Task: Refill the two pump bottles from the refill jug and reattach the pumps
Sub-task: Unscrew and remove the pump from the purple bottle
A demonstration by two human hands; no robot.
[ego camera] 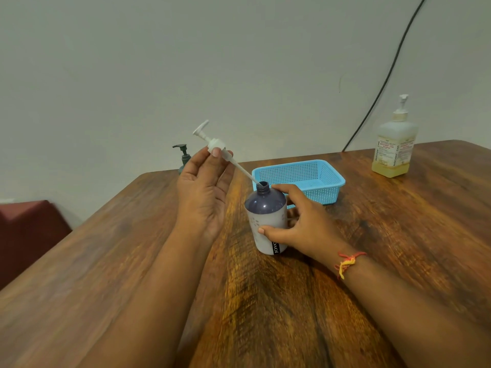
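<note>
Fingertips (215, 153) of the left hand (204, 192) pinch the white plastic pump (216, 142) by its collar, tilted, its tube tip seemingly just inside the open neck of the purple-shouldered white plastic bottle (265, 208). The right hand (305, 227) grips that bottle, upright on the brown wooden table (385, 248).

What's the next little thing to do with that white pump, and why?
Probably lift the white pump until its tube tip clears the purple bottle. The left hand pinches the pump's collar, the tilted tube's tip sits right at the open neck, and the right hand holds the bottle upright. The fill level is hidden, so it could be going in instead.
</note>
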